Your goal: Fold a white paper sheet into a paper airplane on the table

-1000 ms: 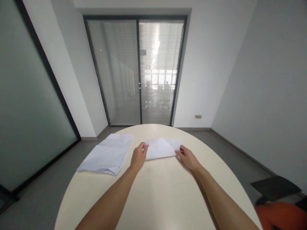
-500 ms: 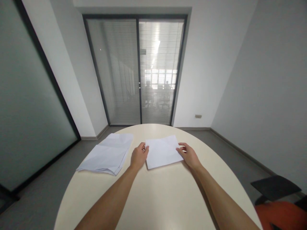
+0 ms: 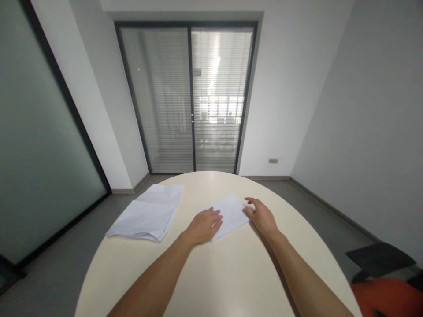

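A white sheet of paper [image 3: 231, 212], possibly folded, lies slanted on the pale round table [image 3: 211, 273] in front of me. My left hand [image 3: 205, 225] rests flat over its left part, fingers stretched out, and hides that side. At the right edge is my right hand [image 3: 261, 216], its thumb tip at the paper's border and its index finger curved above, with a gap between them. Off to the left, a loose stack of white papers [image 3: 148, 213] lies with uneven, slightly lifted edges.
An orange chair seat [image 3: 386, 297] with a black part stands at the lower right, beside the table. Beyond the table's far edge is a glass door with blinds [image 3: 218, 101] in a dark frame. A frosted glass panel [image 3: 39, 145] stands on the left.
My left hand has gone from holding the paper's left edge to lying flat on top of it. The paper has turned and sits slightly nearer to me. My right hand has barely moved.
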`<state>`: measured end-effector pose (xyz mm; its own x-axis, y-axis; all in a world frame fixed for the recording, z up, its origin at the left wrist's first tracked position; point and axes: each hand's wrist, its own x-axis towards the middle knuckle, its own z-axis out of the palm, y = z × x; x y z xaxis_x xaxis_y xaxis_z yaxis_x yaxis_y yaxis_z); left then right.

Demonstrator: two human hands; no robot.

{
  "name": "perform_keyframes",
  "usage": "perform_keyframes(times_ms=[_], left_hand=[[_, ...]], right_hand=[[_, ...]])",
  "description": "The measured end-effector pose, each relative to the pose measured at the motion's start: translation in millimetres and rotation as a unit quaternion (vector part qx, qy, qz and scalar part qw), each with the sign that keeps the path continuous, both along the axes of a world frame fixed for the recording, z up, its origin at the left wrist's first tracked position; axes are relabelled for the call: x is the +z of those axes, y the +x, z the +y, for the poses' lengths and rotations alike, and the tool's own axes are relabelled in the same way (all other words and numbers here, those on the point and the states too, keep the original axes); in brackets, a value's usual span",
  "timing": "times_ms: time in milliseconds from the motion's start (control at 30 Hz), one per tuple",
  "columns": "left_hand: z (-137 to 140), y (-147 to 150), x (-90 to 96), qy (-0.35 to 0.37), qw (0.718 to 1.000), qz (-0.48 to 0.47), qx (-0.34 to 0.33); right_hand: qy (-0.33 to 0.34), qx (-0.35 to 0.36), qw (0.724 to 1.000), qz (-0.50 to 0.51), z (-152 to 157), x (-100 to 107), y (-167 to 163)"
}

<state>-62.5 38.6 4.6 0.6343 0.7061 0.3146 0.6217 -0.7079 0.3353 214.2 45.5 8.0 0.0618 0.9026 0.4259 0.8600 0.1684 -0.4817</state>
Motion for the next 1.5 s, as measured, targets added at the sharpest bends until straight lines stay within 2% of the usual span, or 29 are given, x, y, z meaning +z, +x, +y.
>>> perform_keyframes(times_ms=[67,133,200,267,500,567,667,733,800,933,1067,1200,1300,1500], left_hand=[[-1.3,2.0,0.3,0.016,1.000,0.013,0.018],[-2.2,3.3,1.0,0.039,0.999,0.019,0.032],[-3.7,3.9,3.4,0.061,0.997,0.017,0.036],[-6.0,4.3,8.2,0.071,0.997,0.009,0.022],[-13.4,4.1,20.8,0.046,0.994,-0.007,-0.102],[-13.8,2.9,19.0,0.030,0.992,0.002,-0.122],[-12.8,1.5,14.9,0.019,0.990,0.018,-0.135],[-11.2,1.2,12.2,0.025,0.992,0.026,-0.120],[-8.8,1.2,9.5,0.035,0.996,0.032,-0.077],[-3.3,1.8,3.4,0.053,0.998,0.028,0.032],[-1.1,3.9,1.0,0.053,0.996,0.013,0.074],[-3.3,5.2,4.4,0.025,0.995,-0.023,0.090],[-5.4,3.4,8.0,0.016,0.997,-0.039,0.069],[-4.7,-0.6,10.1,0.023,0.999,-0.014,0.030]], right_hand=[[0.034,0.024,0.998,-0.043,-0.7,0.1,-3.2],[0.039,0.084,0.993,-0.079,-2.8,0.0,-9.9],[0.006,0.157,0.984,-0.086,-5.4,-1.3,-17.7],[-0.022,0.195,0.977,-0.087,-7.2,-4.2,-23.3],[-0.091,0.164,0.978,-0.087,-5.2,-12.8,-17.0],[-0.090,0.165,0.978,-0.089,-4.7,-12.4,-14.7],[-0.053,0.170,0.980,-0.094,-5.2,-8.6,-15.6],[-0.026,0.186,0.978,-0.096,-6.8,-3.6,-19.2],[-0.018,0.215,0.972,-0.089,-9.8,2.5,-24.3],[-0.051,0.258,0.964,-0.047,-18.1,12.4,-33.6],[-0.085,0.268,0.959,-0.027,-22.6,15.4,-35.3],[-0.086,0.267,0.960,-0.020,-20.7,13.0,-31.2],[-0.074,0.270,0.960,-0.030,-18.0,10.8,-28.4],[-0.043,0.266,0.962,-0.043,-13.4,9.8,-24.6]])
